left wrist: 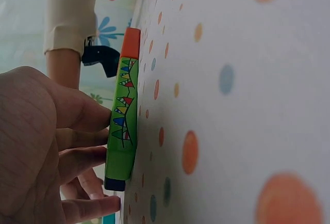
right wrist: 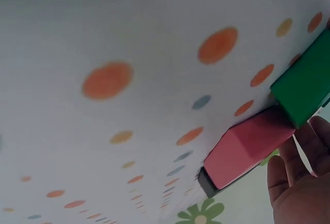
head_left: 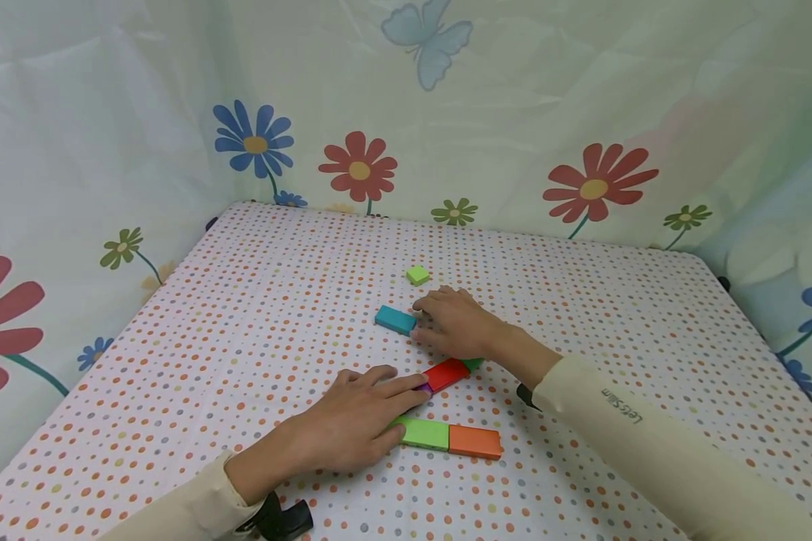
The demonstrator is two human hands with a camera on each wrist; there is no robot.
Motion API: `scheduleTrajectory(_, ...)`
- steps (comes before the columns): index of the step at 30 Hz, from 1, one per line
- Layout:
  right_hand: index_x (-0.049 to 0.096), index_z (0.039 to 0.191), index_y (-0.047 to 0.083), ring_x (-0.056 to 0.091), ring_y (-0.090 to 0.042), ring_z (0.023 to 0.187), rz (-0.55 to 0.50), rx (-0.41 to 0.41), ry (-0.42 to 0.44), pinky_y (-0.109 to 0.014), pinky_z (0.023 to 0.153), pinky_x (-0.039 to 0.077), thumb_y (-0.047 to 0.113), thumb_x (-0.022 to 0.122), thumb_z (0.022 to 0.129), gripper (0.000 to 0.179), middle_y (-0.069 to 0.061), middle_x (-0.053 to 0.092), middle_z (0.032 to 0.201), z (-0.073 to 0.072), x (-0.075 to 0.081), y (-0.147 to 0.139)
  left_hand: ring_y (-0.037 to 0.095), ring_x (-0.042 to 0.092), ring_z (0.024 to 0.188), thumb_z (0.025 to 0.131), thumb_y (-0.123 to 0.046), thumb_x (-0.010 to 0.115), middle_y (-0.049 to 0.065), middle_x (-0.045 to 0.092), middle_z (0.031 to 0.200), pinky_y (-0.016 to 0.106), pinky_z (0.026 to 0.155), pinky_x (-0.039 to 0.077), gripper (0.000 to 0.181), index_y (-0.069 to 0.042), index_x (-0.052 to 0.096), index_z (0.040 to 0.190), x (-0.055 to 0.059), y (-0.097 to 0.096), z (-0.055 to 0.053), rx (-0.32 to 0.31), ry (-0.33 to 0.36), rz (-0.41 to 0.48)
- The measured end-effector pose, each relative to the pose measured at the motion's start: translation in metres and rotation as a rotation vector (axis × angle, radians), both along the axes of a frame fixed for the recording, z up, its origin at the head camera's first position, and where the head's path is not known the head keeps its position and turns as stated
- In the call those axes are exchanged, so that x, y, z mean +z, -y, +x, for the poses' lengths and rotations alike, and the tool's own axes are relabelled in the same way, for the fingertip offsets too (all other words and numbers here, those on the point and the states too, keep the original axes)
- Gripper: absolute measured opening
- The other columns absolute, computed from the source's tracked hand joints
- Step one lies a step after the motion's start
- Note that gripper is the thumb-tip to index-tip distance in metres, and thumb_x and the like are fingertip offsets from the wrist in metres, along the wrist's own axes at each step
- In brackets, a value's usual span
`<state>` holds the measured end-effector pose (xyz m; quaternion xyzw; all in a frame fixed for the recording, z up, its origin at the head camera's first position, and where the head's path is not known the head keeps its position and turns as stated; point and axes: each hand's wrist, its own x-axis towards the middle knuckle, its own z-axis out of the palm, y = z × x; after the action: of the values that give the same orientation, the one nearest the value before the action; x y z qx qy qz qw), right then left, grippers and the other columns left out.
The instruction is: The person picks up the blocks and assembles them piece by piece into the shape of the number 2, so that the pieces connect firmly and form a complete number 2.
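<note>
A flat light-green highlighter-like marker (head_left: 425, 433) with an orange end (head_left: 475, 442) lies nearest the person. Its side (left wrist: 124, 113) bears printed bunting, and one tip is dark. My left hand (head_left: 352, 417) spreads over its left end, thumb against it, while the forefinger touches the purple end of a red marker (head_left: 446, 374). A green end (head_left: 474, 364) adjoins the red one; both show in the right wrist view as a pinkish body (right wrist: 247, 144) and green block (right wrist: 304, 82). Beyond them, my right hand (head_left: 456, 323) pinches the right end of a blue marker (head_left: 395, 320).
A small light-green squarish piece (head_left: 417, 275) lies farther back on the dotted tablecloth (head_left: 298, 278). Flower-printed curtains (head_left: 501, 113) stand behind the table and along its sides. Black devices are strapped at both wrists, the left one (head_left: 280, 518) near the front edge.
</note>
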<state>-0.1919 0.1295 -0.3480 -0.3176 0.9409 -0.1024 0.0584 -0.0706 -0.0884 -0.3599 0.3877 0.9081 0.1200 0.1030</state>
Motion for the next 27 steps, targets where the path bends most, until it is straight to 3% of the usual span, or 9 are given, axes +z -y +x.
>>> scheduleTrajectory(16,0.061,0.135,0.004,0.051,-0.025,0.116,0.052,-0.009,-0.019,-0.049,0.099,0.044,0.037,0.067,0.098,0.050,-0.009,0.063,0.128,0.000,-0.002,0.018,0.025,0.032,0.147,0.106,-0.032,0.047,-0.014,0.029,0.165,0.055,0.099,0.038,0.052,-0.030,0.040,0.157,-0.002,0.000,-0.001,-0.011,-0.030,0.005)
scheduleTrajectory(27,0.063,0.130,0.001,0.052,-0.025,0.109,-0.005,-0.030,-0.005,-0.046,0.094,0.046,0.026,0.065,0.099,0.039,-0.010,0.065,0.123,-0.002,-0.002,0.016,0.024,0.034,0.146,0.105,-0.031,0.048,-0.014,0.031,0.164,0.053,0.098,0.039,0.052,-0.030,0.041,0.156,-0.002,0.000,0.000,-0.004,-0.040,0.013)
